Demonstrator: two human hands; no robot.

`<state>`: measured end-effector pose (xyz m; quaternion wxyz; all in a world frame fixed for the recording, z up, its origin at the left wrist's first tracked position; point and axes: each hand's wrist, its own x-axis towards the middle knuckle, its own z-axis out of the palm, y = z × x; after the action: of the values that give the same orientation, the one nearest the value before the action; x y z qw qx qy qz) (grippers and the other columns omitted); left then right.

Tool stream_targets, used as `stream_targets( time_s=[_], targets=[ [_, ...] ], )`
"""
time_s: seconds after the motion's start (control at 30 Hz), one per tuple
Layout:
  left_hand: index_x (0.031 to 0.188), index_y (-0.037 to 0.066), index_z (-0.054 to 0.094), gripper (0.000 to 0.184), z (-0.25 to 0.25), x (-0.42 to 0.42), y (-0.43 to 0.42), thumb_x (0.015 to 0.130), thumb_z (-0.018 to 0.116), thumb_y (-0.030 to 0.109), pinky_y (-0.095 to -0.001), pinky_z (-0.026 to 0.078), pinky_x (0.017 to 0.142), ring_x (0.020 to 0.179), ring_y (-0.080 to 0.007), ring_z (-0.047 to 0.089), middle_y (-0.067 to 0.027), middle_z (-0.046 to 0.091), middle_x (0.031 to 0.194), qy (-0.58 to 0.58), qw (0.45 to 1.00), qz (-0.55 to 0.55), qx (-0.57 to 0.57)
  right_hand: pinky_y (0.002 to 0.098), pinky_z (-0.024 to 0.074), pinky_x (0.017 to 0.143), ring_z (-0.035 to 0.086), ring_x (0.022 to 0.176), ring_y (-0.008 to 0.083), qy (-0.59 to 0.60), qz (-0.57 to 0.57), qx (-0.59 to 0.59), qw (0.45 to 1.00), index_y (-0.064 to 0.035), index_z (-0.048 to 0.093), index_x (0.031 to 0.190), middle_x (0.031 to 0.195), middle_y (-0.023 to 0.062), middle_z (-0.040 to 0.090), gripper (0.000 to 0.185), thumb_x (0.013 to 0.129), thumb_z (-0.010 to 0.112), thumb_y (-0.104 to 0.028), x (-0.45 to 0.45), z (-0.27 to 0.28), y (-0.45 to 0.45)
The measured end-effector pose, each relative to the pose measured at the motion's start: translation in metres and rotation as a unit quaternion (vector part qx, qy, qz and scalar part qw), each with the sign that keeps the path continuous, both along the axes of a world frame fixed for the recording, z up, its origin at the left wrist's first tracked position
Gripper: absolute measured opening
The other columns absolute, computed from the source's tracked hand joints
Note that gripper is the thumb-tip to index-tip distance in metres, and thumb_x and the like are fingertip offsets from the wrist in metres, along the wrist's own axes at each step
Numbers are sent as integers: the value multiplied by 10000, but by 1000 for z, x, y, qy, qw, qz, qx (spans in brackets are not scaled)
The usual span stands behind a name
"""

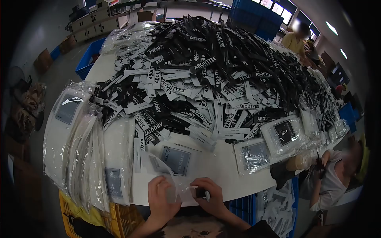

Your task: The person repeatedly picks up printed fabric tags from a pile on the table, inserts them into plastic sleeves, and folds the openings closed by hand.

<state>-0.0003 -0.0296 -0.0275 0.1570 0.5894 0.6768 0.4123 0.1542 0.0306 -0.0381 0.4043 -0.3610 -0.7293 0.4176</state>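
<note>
At the near edge of the table, a translucent plastic bag (180, 185) is between my two hands. My left hand (162, 199) has its fingers curled at the bag's left side. My right hand (211, 195) is closed at its right side, and a small dark piece with a pale end shows among its fingers; I cannot make out what it is. Just beyond, a grey printed panel (177, 160) lies flat, partly covered by the bag's raised flap. Behind it rises a large heap of black and white ABOUTYES strip packets (204, 62).
Filled clear bags (73, 139) overlap along the table's left edge. More packed bags (253, 155) lie at right. A yellow crate (119, 216) and a blue crate (243, 208) stand below the edge. One person (331, 178) sits at right; another (294, 41) is at back right.
</note>
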Motion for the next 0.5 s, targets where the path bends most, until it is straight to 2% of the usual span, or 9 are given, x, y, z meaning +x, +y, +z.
stream_targets(
  time_s=[0.07, 0.1, 0.17, 0.2, 0.27, 0.3, 0.4, 0.47, 0.5],
  targets=[
    [942, 59, 533, 445, 17, 0, 4, 537, 715, 95, -460, 380, 887, 988, -326, 530, -115, 520, 1012, 47, 985, 14, 168, 264, 468, 606, 598, 720, 129, 24, 74, -127, 989, -11, 537, 989, 821, 69, 605, 269, 733, 588, 54, 8, 12, -8],
    [1096, 80, 495, 627, 13, -8, -5, 536, 760, 179, -534, 275, 963, 1112, -344, 459, -124, 474, 1120, 30, 983, -117, 140, 264, 468, 606, 598, 720, 129, 26, 69, -130, 989, -11, 537, 989, 821, 69, 605, 269, 733, 588, 54, 11, 11, -11],
    [1128, 67, 481, 672, 19, -1, 2, 542, 773, 219, -535, 279, 962, 1125, -344, 442, -139, 454, 1137, 32, 978, -155, 135, 236, 448, 599, 564, 718, 89, 138, 68, -281, 947, -22, 529, 921, 814, 30, 586, 140, 792, 573, 12, 20, 10, -11],
    [1160, 54, 467, 719, 22, 5, 6, 549, 786, 260, -537, 283, 960, 1137, -343, 426, -154, 433, 1154, 33, 972, -189, 132, 236, 448, 599, 564, 718, 89, 137, 67, -280, 948, -22, 529, 921, 814, 30, 586, 140, 792, 573, 12, 25, 10, -9],
    [1181, 34, 450, 753, 12, 16, 14, 557, 791, 281, -531, 277, 967, 1123, -342, 425, -160, 424, 1149, 39, 978, -172, 108, 229, 431, 659, 538, 782, 68, 192, 52, -434, 879, -26, 526, 897, 846, 20, 574, 101, 810, 577, -24, 37, 11, -5],
    [1203, 14, 433, 788, 7, 20, 17, 565, 795, 302, -524, 272, 973, 1109, -340, 424, -166, 415, 1143, 46, 983, -156, 80, 229, 431, 659, 538, 782, 68, 190, 51, -434, 879, -26, 526, 897, 846, 20, 574, 101, 810, 577, -24, 42, 1, -5],
    [1206, -19, 414, 795, -1, 16, 18, 578, 789, 293, -479, 293, 960, 1062, -339, 429, -167, 414, 1139, 33, 990, -128, 46, 234, 421, 726, 525, 855, 68, 239, -45, -244, 939, -16, 541, 939, 898, 42, 579, 101, 840, 548, -37, 52, -19, 0],
    [1215, -21, 406, 812, -3, 10, 18, 573, 790, 295, -454, 307, 939, 1051, -337, 425, -166, 407, 1149, 20, 990, -136, 8, 243, 408, 782, 521, 898, 94, 55, -125, -118, 984, -9, 552, 1006, 975, 75, 584, 147, 867, 509, -32, 63, 0, 17],
    [1224, -24, 398, 830, -4, 8, 18, 567, 791, 298, -430, 321, 917, 1040, -335, 422, -166, 401, 1158, 7, 990, -141, -28, 305, 428, 861, 553, 961, 190, 0, -131, -116, 985, 17, 499, 1106, 1038, 146, 578, 228, 897, 434, -44, 75, -11, 18]
  ],
)
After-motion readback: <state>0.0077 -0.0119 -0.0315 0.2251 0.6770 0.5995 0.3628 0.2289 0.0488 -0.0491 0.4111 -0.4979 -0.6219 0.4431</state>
